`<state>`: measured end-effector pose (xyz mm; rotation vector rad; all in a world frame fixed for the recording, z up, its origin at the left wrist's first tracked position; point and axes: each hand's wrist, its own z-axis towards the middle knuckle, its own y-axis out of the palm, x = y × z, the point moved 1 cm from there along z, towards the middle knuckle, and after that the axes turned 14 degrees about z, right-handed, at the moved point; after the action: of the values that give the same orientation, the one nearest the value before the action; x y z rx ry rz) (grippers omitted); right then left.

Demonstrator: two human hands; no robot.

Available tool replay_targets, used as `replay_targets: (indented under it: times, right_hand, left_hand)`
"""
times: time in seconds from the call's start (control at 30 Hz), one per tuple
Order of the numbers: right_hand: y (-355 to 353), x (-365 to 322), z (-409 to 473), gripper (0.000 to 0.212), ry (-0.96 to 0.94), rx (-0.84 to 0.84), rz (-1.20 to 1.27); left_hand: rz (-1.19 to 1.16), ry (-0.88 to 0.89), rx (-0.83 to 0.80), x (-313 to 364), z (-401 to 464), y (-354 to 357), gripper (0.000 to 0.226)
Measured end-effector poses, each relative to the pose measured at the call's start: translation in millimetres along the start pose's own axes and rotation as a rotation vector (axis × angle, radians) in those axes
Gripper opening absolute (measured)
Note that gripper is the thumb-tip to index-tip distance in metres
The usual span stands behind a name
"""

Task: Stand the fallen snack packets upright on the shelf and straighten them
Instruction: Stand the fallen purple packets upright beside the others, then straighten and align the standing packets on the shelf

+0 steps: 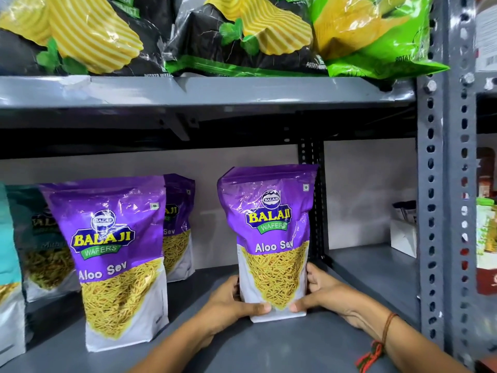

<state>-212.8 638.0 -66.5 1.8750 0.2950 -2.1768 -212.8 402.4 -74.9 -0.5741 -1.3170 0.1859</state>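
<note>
A purple Aloo Sev packet [271, 232] stands upright on the grey shelf [282, 345], right of centre. My left hand [231, 302] grips its lower left edge and my right hand [320, 294] grips its lower right edge, thumbs on the front. A second purple Aloo Sev packet [113, 262] stands upright to the left, nearer the front. Behind it a third purple packet [178, 227] stands against the back wall. Teal packets [40, 238] stand at the far left.
The upper shelf [204, 90] carries black and green potato wafer bags [242, 36]. A perforated grey upright [446, 184] bounds the right side. A small white box [403, 232] sits at the back right of the shelf. Bare shelf lies right of the held packet.
</note>
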Motion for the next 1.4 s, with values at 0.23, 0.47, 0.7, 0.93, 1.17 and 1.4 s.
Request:
replay_targets:
  times: [0.23, 0.47, 0.7, 0.93, 1.17, 1.4]
  right_hand:
    - [9.8, -9.8, -15.4, 0.108, -0.107, 0.049, 0.016]
    - [92.1, -65.2, -43.7, 0.101, -0.879, 0.582, -0.397]
    - [225.6, -52.9, -14.0, 0.094, -0.677, 0.199, -0.586]
    - [269.8, -9.1, 42.6, 0.112, -0.093, -0.054, -0.513]
    - [269.8, 10.3, 54.3, 0.092, -0.105, -0.006, -0.452]
    - [255.9, 21.1, 58.2, 0.091, -0.090, 0.032, -0.375]
  left_hand:
    - [0.002, 0.012, 0.060, 16.1, -20.4, 6.2, 0.075]
    - [0.252, 0.411, 0.863, 45.1, -78.8, -42.1, 0.063]
    - [0.168, 0.448, 1.209, -6.0, -145.8, -158.7, 0.090]
    - [0.296, 0.069, 0.502, -102.1, -132.2, -212.4, 0.147]
    - [0.321, 0.027, 0.205, -127.5, -115.1, -217.1, 0.102]
    - [0.430, 0.037, 0.240, -121.2, -109.3, -208.6, 0.086]
